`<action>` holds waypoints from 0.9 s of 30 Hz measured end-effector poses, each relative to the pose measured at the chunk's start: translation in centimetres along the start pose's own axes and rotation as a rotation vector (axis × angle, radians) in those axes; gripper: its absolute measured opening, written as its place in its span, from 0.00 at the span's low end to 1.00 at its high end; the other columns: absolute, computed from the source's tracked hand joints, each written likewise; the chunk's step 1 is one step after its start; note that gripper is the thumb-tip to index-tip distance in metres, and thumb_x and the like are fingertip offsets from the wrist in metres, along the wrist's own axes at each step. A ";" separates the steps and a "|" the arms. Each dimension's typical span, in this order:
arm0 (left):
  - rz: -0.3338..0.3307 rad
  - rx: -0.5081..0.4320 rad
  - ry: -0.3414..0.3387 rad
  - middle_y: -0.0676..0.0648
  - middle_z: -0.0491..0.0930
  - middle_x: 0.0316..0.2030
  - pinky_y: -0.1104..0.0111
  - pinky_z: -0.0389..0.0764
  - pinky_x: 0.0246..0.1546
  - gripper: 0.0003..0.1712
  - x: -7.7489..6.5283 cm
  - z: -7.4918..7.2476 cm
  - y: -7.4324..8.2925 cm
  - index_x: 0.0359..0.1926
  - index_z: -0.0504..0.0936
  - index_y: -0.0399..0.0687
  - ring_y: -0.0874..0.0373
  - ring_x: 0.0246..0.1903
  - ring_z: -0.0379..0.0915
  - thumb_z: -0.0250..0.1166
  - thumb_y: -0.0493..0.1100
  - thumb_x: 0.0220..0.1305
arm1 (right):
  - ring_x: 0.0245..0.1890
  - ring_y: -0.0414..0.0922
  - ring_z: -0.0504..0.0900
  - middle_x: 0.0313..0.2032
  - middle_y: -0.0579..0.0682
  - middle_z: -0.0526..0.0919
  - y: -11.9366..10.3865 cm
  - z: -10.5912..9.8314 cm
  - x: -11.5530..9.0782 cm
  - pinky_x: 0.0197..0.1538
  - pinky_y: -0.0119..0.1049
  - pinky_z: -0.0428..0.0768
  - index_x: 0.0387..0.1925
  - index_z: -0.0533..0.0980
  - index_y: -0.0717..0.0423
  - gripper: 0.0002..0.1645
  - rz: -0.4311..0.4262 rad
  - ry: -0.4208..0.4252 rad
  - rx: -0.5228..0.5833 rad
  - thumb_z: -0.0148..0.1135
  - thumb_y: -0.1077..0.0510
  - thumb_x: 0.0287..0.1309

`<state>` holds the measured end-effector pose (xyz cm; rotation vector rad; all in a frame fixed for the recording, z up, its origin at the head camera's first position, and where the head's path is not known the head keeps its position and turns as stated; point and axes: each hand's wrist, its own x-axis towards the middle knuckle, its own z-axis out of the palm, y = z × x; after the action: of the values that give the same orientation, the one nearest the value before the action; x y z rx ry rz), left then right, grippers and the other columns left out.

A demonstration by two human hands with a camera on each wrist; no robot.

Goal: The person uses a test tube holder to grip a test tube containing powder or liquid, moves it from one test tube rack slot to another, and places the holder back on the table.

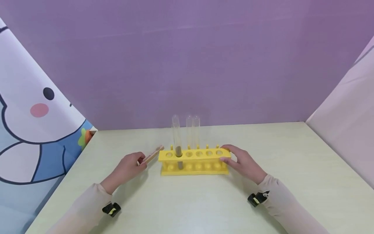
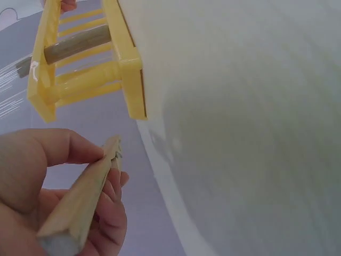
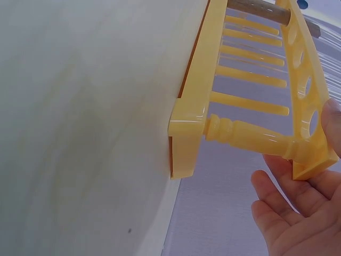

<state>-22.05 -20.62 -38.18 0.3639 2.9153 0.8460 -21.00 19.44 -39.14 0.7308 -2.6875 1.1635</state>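
Note:
My left hand (image 1: 128,167) pinches a wooden test tube clamp (image 2: 80,197) between thumb and fingers. The clamp's far end points up toward the left end of a yellow test tube rack (image 1: 194,159). My right hand (image 1: 243,161) grips the rack's right end, thumb at the front of the top plate and fingers behind. One glass test tube (image 1: 176,133) stands in a hole near the left end, a grey-brown filling (image 1: 178,151) in its lower part. Two clear test tubes (image 1: 193,130) stand side by side at the pegs along the rack's back.
The rack rests on a pale wood-grain table (image 1: 187,201). A purple backdrop (image 1: 187,65) rises behind the table's far edge. At left hangs a cartoon-printed cloth (image 1: 38,130), at right a pale one (image 1: 347,113). Black bands (image 1: 111,209) sit on both sleeves.

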 end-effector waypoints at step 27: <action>-0.126 0.055 -0.178 0.47 0.75 0.28 0.68 0.73 0.24 0.12 0.4 1.5 0.8 0.42 0.75 0.37 0.57 0.25 0.70 0.62 0.38 0.58 | 0.51 0.51 0.76 0.51 0.54 0.78 -0.1 -0.1 0.0 0.55 0.50 0.73 0.54 0.71 0.60 0.23 0.001 -0.002 0.002 0.63 0.57 0.58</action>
<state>-22.00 -19.09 -39.02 0.2421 2.7667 0.6799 -20.95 19.44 -39.04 0.7307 -2.6891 1.1666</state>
